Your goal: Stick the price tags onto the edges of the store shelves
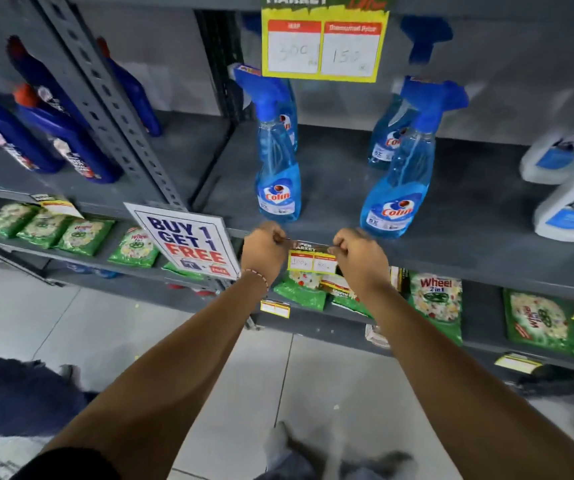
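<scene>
Left hand (264, 249) and right hand (358, 252) pinch my yellow paper price tag (312, 260) by its top corners, long axis along the grey metal shelf edge (451, 271).

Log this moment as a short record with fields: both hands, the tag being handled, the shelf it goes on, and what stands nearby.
left hand: pinches the tag's upper left corner
right hand: pinches the tag's upper right corner
price tag: yellow, two white price boxes, held against the shelf's front edge
shelf edge: grey metal, below the spray bottles
spray bottles: blue, upright on that shelf, just behind the hands
promo sign: "BUY 1 GET 1 FREE", left of the left hand
shelf below: green detergent packets
</scene>
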Tool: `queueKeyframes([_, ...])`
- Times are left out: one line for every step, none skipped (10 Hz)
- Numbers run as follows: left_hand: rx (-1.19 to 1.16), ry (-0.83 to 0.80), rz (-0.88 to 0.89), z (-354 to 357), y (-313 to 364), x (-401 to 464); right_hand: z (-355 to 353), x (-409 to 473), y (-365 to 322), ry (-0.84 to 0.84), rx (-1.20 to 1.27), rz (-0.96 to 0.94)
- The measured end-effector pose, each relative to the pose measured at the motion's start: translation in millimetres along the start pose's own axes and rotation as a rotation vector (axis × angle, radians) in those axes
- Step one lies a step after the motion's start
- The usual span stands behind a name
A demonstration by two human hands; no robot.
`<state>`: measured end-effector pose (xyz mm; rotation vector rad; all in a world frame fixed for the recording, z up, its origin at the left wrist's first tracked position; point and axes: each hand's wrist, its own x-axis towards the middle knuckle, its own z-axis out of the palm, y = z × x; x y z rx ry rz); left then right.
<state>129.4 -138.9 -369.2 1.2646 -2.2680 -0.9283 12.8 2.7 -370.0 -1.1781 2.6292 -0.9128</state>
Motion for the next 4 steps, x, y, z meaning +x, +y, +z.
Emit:
queueKeyframes([0.055, -0.045, 0.064, -9, 1, 10, 0, 3, 0, 0.029, 0.016, 0.049])
queueKeyframes([0.149, -0.117, 0.104, -16, 7, 14, 0, 3, -2, 0.03, 0.022, 0.085])
queueKeyframes([0.186, -0.161, 0.121, -26, 24, 14, -11, 0, -7, 0.013, 0.053, 0.087])
queueKeyframes([0.138, -0.159, 0.302, -34, 47, -14, -35, -25, -8, 0.185, 0.145, -0.009])
